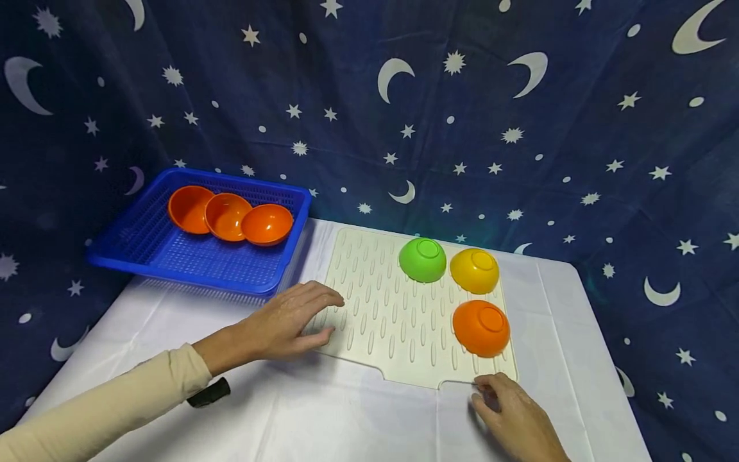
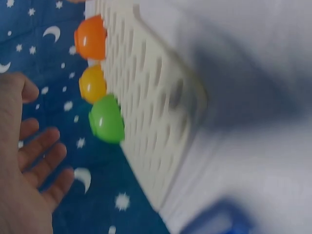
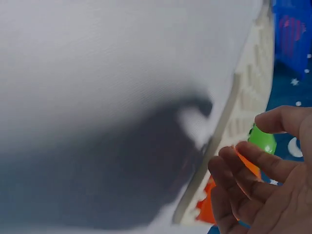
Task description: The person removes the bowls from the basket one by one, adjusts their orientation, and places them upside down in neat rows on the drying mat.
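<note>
- The left hand [image 1: 291, 321] is hovering at the left edge of the pale ribbed mat [image 1: 375, 333], its thumb and fingers spreading well apart and holding nothing.
- The right hand [image 1: 514, 417] is hanging near the mat's front right corner, its fingers bending loosely with the thumb standing apart; it is gripping nothing, and whether a fingertip is touching the mat's edge, I cannot tell.
- 3 bowls are resting upside down on the right part of the mat, their foot rings facing up.
- The green bowl [image 1: 423, 259] is sitting at the far edge, with the yellow bowl [image 1: 475, 271] lying just beside it on the right.
- The orange bowl [image 1: 482, 328] is sitting in front of the yellow bowl, nearer the right hand.
- A blue basket [image 1: 208, 269] is standing to the left of the mat, beyond the left hand.
- Inside it, 3 more orange bowls are lining up along the far side, openings facing up and forward: the left bowl [image 1: 187, 208], the middle bowl [image 1: 229, 217] and the right bowl [image 1: 267, 224].
- A white cloth [image 1: 346, 410] is covering the table beneath everything.
- A dark blue curtain [image 1: 346, 96] with moons and stars is hanging behind.
- A cream sleeve [image 1: 127, 398] is covering the left forearm.
</note>
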`<state>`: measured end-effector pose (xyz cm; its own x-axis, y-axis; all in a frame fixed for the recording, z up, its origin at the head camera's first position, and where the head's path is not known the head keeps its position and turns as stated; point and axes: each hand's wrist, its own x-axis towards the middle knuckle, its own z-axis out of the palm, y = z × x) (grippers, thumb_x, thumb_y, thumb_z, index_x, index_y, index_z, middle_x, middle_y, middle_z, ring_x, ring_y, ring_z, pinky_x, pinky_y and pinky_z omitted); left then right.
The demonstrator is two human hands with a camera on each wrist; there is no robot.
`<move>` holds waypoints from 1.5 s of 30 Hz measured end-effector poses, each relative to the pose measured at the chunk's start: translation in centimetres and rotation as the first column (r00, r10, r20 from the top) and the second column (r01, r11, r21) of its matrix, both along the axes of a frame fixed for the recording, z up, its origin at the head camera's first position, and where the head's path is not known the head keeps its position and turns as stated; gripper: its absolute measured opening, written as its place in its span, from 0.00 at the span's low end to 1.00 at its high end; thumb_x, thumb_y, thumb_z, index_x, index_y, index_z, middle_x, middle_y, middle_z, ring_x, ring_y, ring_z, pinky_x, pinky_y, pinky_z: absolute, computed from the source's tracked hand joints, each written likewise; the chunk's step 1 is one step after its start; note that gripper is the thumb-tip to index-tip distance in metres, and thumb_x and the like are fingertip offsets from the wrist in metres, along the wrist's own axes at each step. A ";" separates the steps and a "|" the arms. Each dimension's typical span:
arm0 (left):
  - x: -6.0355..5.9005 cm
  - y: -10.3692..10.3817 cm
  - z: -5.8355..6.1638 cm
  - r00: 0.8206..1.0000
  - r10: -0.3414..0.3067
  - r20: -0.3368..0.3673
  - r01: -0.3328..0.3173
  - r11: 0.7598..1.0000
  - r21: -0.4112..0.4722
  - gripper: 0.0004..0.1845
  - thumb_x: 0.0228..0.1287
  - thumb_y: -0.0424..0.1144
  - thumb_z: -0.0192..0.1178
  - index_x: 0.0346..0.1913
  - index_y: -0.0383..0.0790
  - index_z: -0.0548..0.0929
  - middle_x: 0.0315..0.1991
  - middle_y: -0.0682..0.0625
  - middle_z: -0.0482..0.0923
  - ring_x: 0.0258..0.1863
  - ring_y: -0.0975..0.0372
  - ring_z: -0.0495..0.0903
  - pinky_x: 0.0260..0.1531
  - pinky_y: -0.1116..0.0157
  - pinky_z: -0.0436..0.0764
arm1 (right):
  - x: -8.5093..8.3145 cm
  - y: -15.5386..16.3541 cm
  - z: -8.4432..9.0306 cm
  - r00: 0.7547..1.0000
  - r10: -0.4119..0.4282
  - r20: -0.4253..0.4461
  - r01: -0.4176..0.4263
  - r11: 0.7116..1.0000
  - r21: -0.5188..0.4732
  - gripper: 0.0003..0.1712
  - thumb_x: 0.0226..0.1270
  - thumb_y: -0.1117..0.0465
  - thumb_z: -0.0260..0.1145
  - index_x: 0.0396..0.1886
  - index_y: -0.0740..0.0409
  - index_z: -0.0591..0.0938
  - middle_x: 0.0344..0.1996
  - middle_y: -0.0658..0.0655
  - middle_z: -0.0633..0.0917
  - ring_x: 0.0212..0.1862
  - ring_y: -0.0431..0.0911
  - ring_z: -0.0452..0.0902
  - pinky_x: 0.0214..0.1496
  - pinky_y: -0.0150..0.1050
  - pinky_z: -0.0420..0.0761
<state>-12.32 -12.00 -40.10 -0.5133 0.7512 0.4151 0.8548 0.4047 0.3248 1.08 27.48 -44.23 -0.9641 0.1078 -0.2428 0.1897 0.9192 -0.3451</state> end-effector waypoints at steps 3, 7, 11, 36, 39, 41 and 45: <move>-0.8 -1.4 1.0 0.997 -0.058 -0.044 0.058 0.998 -0.011 0.19 0.65 0.41 0.63 0.58 0.39 0.80 0.56 0.50 0.79 0.56 0.57 0.77 0.57 0.55 0.78 | 0.3 1.5 -0.6 1.000 -0.002 0.014 0.000 0.995 0.099 0.21 0.62 0.51 0.71 0.48 0.60 0.83 0.37 0.53 0.78 0.40 0.50 0.74 0.44 0.56 0.80; -1.9 -2.8 2.5 0.993 -0.079 -0.084 0.076 0.996 -0.043 0.20 0.64 0.40 0.64 0.58 0.37 0.81 0.56 0.49 0.79 0.55 0.56 0.78 0.57 0.53 0.78 | 0.6 3.2 -1.4 0.998 -0.036 0.055 0.025 0.984 0.178 0.37 0.62 0.43 0.71 0.55 0.71 0.77 0.42 0.66 0.73 0.45 0.61 0.71 0.46 0.61 0.78; -3.4 -3.8 3.8 0.996 -0.042 -0.080 0.037 0.997 -0.063 0.21 0.62 0.40 0.65 0.58 0.37 0.81 0.56 0.47 0.79 0.55 0.54 0.78 0.56 0.51 0.79 | 0.7 4.0 -1.8 0.996 -0.063 0.061 0.051 0.982 0.182 0.51 0.64 0.35 0.68 0.60 0.80 0.69 0.52 0.77 0.68 0.55 0.70 0.66 0.55 0.68 0.73; -15.1 -8.2 4.9 0.778 0.541 0.319 -0.275 0.751 -0.601 0.59 0.53 0.48 0.75 0.77 0.24 0.50 0.74 0.24 0.52 0.72 0.31 0.50 0.68 0.35 0.53 | -0.6 5.3 -2.8 0.981 -0.084 0.176 0.070 0.994 0.087 0.72 0.65 0.22 0.53 0.73 0.85 0.43 0.71 0.86 0.41 0.72 0.78 0.37 0.67 0.73 0.45; -16.3 -8.6 4.4 0.710 0.597 0.373 -0.258 0.714 -0.651 0.62 0.54 0.50 0.75 0.77 0.21 0.46 0.74 0.22 0.48 0.73 0.29 0.48 0.69 0.35 0.52 | -0.9 5.3 -2.7 0.981 -0.083 0.177 0.071 0.995 0.073 0.72 0.65 0.21 0.53 0.73 0.85 0.43 0.71 0.85 0.41 0.72 0.78 0.36 0.67 0.73 0.45; -16.9 -8.9 4.0 0.667 0.627 0.402 -0.252 0.698 -0.670 0.63 0.55 0.50 0.75 0.77 0.21 0.43 0.75 0.21 0.45 0.73 0.30 0.47 0.69 0.35 0.51 | -1.0 5.2 -2.7 0.983 -0.075 0.170 0.065 0.996 0.064 0.72 0.66 0.22 0.53 0.74 0.84 0.43 0.71 0.85 0.41 0.72 0.78 0.37 0.66 0.74 0.46; -17.7 -9.6 3.3 0.603 0.674 0.427 -0.257 0.671 -0.695 0.63 0.56 0.55 0.74 0.76 0.22 0.43 0.75 0.21 0.45 0.72 0.31 0.50 0.68 0.35 0.53 | -1.3 5.0 -2.8 0.986 -0.050 0.158 0.040 0.997 0.063 0.70 0.66 0.23 0.54 0.74 0.84 0.44 0.70 0.86 0.43 0.71 0.78 0.37 0.66 0.75 0.47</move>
<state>-30.04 -21.59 -36.77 -0.8160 0.2867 -0.5020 0.1660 0.9480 0.2715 -0.25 32.46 -47.02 -0.9073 0.1693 -0.3849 0.2798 0.9264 -0.2521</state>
